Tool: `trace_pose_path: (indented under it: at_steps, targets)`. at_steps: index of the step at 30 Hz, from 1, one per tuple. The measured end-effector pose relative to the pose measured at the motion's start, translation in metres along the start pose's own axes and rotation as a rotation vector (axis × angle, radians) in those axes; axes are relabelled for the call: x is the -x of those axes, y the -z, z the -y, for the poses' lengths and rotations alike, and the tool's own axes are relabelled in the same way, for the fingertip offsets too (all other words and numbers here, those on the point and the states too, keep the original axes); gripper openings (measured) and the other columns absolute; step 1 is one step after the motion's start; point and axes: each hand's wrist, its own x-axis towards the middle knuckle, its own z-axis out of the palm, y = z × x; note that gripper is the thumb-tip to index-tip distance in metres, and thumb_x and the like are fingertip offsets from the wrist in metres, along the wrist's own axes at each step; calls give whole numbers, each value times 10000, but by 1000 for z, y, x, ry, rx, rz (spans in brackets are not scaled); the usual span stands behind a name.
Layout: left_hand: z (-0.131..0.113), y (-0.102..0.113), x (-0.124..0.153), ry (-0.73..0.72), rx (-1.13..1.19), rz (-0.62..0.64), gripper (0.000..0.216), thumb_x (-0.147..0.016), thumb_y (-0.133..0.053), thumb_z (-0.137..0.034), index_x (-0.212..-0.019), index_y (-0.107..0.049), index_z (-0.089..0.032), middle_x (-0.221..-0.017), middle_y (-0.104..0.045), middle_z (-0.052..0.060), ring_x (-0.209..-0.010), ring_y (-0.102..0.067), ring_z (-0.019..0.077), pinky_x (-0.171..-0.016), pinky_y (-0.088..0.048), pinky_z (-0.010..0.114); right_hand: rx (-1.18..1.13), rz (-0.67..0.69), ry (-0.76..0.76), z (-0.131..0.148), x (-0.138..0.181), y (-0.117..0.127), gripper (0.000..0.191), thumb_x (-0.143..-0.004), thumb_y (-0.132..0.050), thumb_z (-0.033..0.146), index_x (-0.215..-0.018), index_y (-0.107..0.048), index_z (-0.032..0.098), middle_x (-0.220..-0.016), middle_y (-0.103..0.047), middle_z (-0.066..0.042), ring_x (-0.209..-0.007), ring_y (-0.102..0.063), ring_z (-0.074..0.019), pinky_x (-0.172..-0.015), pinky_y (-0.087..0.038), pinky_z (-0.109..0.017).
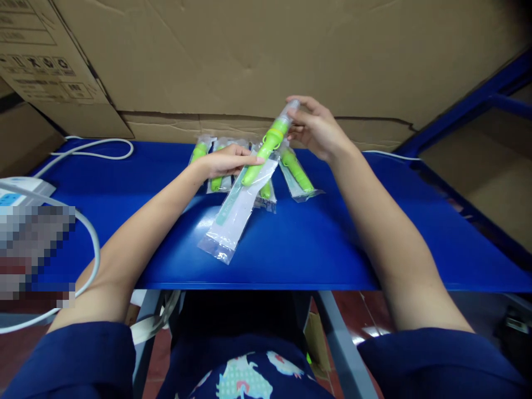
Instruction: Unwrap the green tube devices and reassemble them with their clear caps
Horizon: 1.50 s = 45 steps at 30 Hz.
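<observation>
My right hand point(316, 128) pinches the clear top end of a green tube-shaped item point(268, 147) and holds it tilted above the blue table point(316, 244). The item's lower part sits inside a long clear plastic bag point(235, 213), whose far end trails on the table. My left hand point(226, 160) grips the mouth of that bag beside the green item. Behind my hands lie several bagged green items point(297, 173) in a loose row.
Cardboard boxes point(249, 55) wall off the back of the table. A white cable point(97, 147) loops across the left side, near a white device point(20, 191) at the left edge. A blue rack frame point(469, 105) rises on the right.
</observation>
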Motion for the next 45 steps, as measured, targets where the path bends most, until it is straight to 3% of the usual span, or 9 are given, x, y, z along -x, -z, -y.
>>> trace_pose_path:
  at_steps: [4, 9, 14, 19, 27, 33, 36, 41, 45]
  targets:
    - [-2, -1, 0, 28, 44, -20, 401, -815, -862, -470, -677, -655, -155, -561, -451, -24, -489, -327, 46, -525, -332, 257, 2, 58, 40, 3, 6, -4, 528, -654, -953, 410, -1073, -667, 263, -810, -673, 40, -673, -550, -120, -652, -413, -311]
    - [-5, -5, 1, 56, 153, -108, 195, -842, -853, -305, -891, -729, -163, -706, -621, 2, -554, -484, 47, -570, -386, 213, 43, 124, 101, 4, 9, -6, 645, -558, -973, 569, -1057, -693, 272, -851, -700, 10, -748, -595, -159, -669, -449, -332]
    - [-5, -4, 0, 53, 208, -128, 82, -898, -774, -244, -931, -757, -171, -906, -744, 48, -753, -671, 98, -740, -500, 225, 136, 90, 157, 8, 7, -4, 638, -530, -951, 641, -999, -672, 310, -848, -698, 8, -730, -558, -160, -657, -435, -333]
    - [-1, 0, -3, 26, 215, -127, 144, -924, -739, -259, -1046, -769, -190, -1056, -782, 65, -922, -721, 130, -854, -545, 227, 157, 22, 210, 14, 7, -3, 658, -545, -944, 662, -975, -633, 273, -875, -659, -25, -742, -534, -166, -717, -428, -360]
    - [-1, -3, -3, -21, 222, -103, 254, -920, -741, -254, -1152, -739, -152, -1043, -781, 70, -874, -718, 111, -856, -544, 223, 189, 39, 223, 6, 6, -4, 601, -605, -922, 655, -978, -641, 277, -741, -682, 24, -624, -508, -135, -651, -458, -336]
    - [-3, -9, -3, -46, 179, -126, 345, -874, -797, -274, -1182, -710, -146, -995, -764, 58, -854, -726, 123, -894, -537, 259, 194, 99, 152, 1, 10, -11, 567, -609, -962, 581, -959, -635, 278, -785, -695, 1, -842, -705, -252, -714, -573, -397]
    - [-1, -10, -3, -76, 172, -129, 368, -871, -804, -298, -1190, -704, -142, -1007, -764, 65, -857, -717, 123, -876, -534, 251, 195, 82, 127, 0, 11, -13, 567, -613, -973, 554, -940, -603, 275, -839, -702, -13, -921, -714, -276, -693, -576, -378]
    - [-2, -14, -3, -79, 165, -150, 325, -865, -817, -299, -1127, -710, -141, -996, -756, 70, -832, -713, 119, -845, -531, 243, 232, 104, 177, -6, 9, -16, 671, -542, -916, 742, -901, -581, 284, -899, -702, -14, -997, -702, -275, -681, -597, -362]
    - [0, -17, -4, -101, 223, -144, 266, -858, -815, -307, -1045, -726, -139, -1001, -767, 83, -868, -720, 139, -832, -547, 238, 222, 78, 186, -12, 6, -18, 646, -573, -898, 748, -880, -567, 286, -901, -690, -27, -1017, -686, -275, -725, -610, -393]
